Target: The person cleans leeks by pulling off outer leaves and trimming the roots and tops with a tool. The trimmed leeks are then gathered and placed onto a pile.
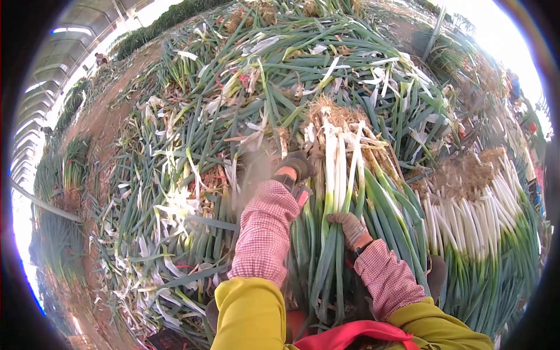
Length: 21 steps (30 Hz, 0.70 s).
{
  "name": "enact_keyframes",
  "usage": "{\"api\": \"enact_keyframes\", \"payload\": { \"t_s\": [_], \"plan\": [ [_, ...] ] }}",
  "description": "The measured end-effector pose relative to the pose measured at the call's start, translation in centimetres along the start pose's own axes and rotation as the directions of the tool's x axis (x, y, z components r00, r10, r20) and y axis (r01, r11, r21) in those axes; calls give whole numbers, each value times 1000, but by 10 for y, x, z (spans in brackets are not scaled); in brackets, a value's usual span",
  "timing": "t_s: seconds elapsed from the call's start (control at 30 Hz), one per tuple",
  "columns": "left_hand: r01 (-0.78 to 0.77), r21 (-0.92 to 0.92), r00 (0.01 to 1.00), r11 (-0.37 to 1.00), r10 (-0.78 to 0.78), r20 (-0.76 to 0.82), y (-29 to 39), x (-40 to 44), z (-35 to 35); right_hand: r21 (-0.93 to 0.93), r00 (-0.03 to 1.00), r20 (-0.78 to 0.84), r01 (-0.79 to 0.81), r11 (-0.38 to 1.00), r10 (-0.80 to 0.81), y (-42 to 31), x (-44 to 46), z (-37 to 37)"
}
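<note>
Long green onions [335, 169] with white stems and brown roots lie in front of me, roots pointing away. My right hand [350, 228], in a brownish glove, is closed around several of their stalks where white turns green. My left hand [298, 165], in a dark glove, is just left of the white stems, near the roots; its fingers are partly hidden and blurred, and what it holds cannot be made out. A red object [301, 195] shows beside the left wrist. More onions with uncleaned, brownish stems [379, 154] lie right of the white ones.
On the right, many peeled onions [466, 224] lie side by side, roots away from me. A large heap of green leaves and pale peelings [256, 64] spreads ahead and left. Bare soil [108, 125] shows at the far left, beside an arched roof structure [49, 76].
</note>
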<state>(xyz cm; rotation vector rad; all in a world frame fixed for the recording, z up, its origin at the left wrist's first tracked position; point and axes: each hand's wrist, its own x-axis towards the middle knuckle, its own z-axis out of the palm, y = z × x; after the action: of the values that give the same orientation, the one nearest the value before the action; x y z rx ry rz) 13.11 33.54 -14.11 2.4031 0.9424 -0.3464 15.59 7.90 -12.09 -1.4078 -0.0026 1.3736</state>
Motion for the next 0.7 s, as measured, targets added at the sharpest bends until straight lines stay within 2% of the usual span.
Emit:
{"api": "enact_keyframes", "payload": {
  "t_s": [0.07,0.17,0.2,0.27,0.37,0.47,0.53,0.63,0.7],
  "plan": [
    [-2,3,1000,1000,2,-23,-8,0,14,-40,1000,9,19,999,-19,5,3,-4],
    [-83,3,996,997,82,27,2,-80,0,-82,999,-1,46,996,-46,4,9,1],
    [-49,15,997,999,48,59,-3,-94,9,-89,999,-10,49,995,-50,2,10,5],
    [-61,-130,992,990,74,99,-22,-137,23,-143,996,-12,87,986,-90,-1,10,15],
    [-18,-249,983,968,62,172,-34,-207,40,-103,991,49,125,987,-121,1,15,18],
    [77,-266,976,961,-19,215,-16,-279,24,-33,990,128,66,997,-61,2,15,4],
    [44,-295,984,954,9,176,-21,-296,35,28,975,206,81,996,-85,8,9,5],
    [-2,-292,988,957,47,147,-35,-290,50,149,946,322,-23,989,-27,11,-2,14],
    [-61,-293,986,954,102,129,-37,-285,50,161,929,370,-63,985,-1,17,5,16]
  ]
}}
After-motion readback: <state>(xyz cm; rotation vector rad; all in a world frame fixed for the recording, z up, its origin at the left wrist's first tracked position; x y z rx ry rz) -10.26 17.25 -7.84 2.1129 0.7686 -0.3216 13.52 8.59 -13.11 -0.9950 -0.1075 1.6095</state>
